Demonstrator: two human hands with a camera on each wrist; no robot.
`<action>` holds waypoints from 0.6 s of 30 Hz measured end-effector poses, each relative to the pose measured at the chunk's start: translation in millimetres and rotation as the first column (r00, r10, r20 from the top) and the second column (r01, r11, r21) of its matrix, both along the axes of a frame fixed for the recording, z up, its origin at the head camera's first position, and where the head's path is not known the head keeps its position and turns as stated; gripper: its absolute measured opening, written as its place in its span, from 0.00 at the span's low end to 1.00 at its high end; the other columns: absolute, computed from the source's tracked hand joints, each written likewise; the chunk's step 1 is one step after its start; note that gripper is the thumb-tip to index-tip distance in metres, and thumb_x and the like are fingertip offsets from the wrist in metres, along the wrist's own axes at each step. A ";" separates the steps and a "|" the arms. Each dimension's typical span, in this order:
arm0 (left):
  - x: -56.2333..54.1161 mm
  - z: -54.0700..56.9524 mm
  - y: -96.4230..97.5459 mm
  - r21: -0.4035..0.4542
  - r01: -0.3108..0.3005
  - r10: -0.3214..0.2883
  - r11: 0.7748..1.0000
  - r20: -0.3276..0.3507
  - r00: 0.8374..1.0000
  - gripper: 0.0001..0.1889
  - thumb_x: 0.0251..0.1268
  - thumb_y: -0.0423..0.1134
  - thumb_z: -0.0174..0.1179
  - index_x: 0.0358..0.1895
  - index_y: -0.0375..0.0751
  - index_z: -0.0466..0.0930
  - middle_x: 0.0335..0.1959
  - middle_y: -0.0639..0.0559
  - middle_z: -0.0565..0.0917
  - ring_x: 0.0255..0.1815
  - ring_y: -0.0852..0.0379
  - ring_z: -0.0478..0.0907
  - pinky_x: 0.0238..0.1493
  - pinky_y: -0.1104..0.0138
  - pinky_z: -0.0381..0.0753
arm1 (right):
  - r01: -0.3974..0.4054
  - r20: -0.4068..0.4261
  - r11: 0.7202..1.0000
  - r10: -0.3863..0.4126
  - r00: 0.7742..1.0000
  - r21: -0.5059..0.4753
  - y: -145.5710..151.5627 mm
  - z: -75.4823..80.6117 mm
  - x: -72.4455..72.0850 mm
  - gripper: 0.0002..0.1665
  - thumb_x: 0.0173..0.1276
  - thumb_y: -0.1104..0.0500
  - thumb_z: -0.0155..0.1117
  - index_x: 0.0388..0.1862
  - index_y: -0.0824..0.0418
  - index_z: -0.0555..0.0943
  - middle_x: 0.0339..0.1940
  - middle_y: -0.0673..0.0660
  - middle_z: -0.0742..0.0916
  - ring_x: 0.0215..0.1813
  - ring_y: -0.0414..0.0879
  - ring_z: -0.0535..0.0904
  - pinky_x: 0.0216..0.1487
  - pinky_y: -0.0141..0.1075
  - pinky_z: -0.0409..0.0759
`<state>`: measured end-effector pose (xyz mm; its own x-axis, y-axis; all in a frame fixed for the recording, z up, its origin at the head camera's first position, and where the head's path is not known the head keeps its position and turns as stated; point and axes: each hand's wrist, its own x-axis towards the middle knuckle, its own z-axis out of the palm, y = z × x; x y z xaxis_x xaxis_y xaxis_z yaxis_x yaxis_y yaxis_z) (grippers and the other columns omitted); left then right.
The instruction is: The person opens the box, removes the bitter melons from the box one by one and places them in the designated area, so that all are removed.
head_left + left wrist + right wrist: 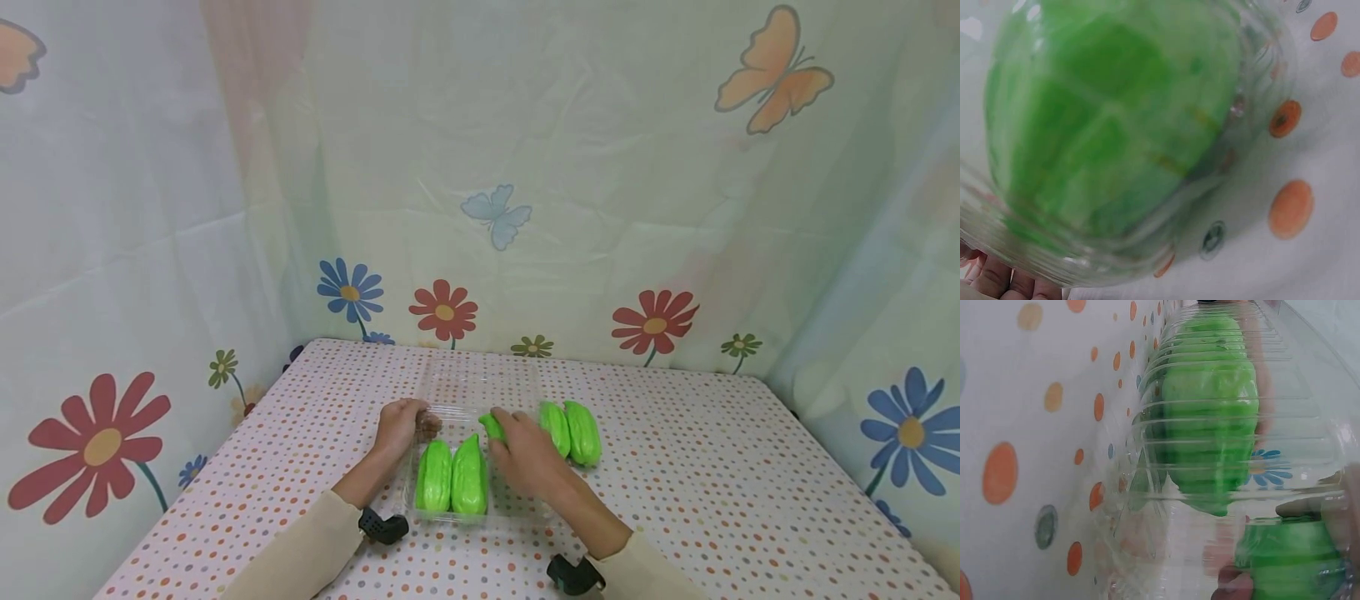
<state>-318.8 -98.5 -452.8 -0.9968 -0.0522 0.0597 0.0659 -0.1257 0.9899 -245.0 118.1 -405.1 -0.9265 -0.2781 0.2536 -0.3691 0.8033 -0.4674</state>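
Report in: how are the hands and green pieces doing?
Left hand holding clear container; right hand gripping one green piece. Two more pieces inside, another two outside, right. Lid open, nothing visibly in the way.

Held gourd (492, 426) partly hidden by right grip (528, 454); left-wrist view's gourd (1110, 119) blurred.

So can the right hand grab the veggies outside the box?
Probably not yet: the right hand is holding another green veggie. It would likely need to let go first, though the outside veggies lie close by.
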 end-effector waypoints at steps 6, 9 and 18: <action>0.9 2.0 -1.8 0.004 0.024 -0.024 1.000 0.012 1.000 0.12 0.76 0.31 0.49 0.33 0.27 0.74 0.25 0.43 0.84 0.27 0.54 0.84 0.35 0.59 0.86 | 0.011 -0.047 0.999 -0.013 0.999 -0.033 1.1 0.7 -1.0 0.30 0.76 0.57 0.56 0.74 0.66 0.70 0.60 0.69 0.81 0.47 0.54 0.81 0.45 0.48 0.83; 7.4 11.7 -2.3 -0.001 0.033 -0.033 0.999 0.010 0.999 0.11 0.76 0.29 0.48 0.32 0.25 0.73 0.26 0.40 0.84 0.28 0.53 0.84 0.35 0.57 0.85 | 0.010 -0.068 0.999 -0.013 0.998 -0.046 1.3 0.6 -1.6 0.30 0.76 0.58 0.55 0.73 0.66 0.70 0.60 0.69 0.81 0.45 0.53 0.80 0.43 0.46 0.82; 0.8 1.2 0.9 -0.009 0.000 0.000 1.000 -0.001 1.000 0.12 0.75 0.32 0.49 0.35 0.26 0.75 0.22 0.47 0.83 0.26 0.55 0.83 0.31 0.62 0.84 | 0.012 -0.131 0.998 -0.020 0.991 -0.055 1.9 -1.0 -2.5 0.29 0.76 0.59 0.56 0.72 0.68 0.71 0.60 0.70 0.81 0.46 0.55 0.81 0.44 0.49 0.82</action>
